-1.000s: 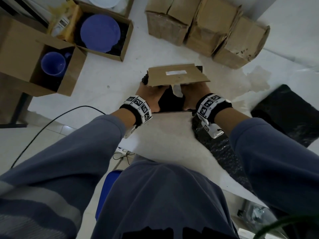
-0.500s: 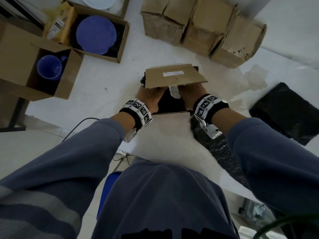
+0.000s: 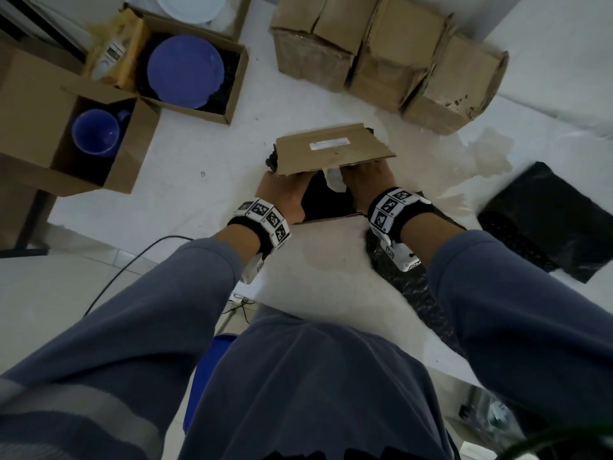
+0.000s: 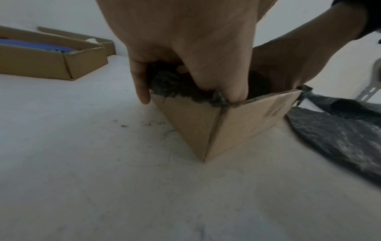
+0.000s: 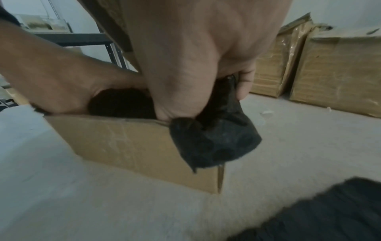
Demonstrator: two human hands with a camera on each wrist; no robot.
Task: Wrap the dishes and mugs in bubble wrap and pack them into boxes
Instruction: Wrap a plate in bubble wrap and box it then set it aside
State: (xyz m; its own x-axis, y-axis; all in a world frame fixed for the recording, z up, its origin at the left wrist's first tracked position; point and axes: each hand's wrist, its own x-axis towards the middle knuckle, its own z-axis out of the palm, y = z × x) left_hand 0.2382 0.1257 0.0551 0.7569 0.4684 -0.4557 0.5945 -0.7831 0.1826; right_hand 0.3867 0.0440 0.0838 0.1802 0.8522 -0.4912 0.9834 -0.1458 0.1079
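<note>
A small open cardboard box [image 3: 331, 149] stands mid-table, its far flap raised over my fingers. Inside is a bundle in black bubble wrap [image 3: 325, 200]; what it wraps is hidden. My left hand [image 3: 282, 194] grips the wrap [image 4: 175, 86] at the box's left rim [image 4: 206, 124], thumb inside and a finger down the outer wall. My right hand [image 3: 368, 184] pinches a fold of wrap [image 5: 216, 138] that hangs over the box's right corner [image 5: 128, 140]. In the wrist views the left hand [image 4: 185, 57] and right hand [image 5: 195, 65] fill the top.
At far left a blue mug [image 3: 96, 132] sits in an open box, and a blue plate [image 3: 185, 71] lies in another. A white plate [image 3: 190, 6] shows behind. Three closed boxes [image 3: 381, 54] line the back. Black bubble wrap sheets [image 3: 557, 220] lie right.
Both hands stay in the box on the black wrap. Only the head view has shifted slightly.
</note>
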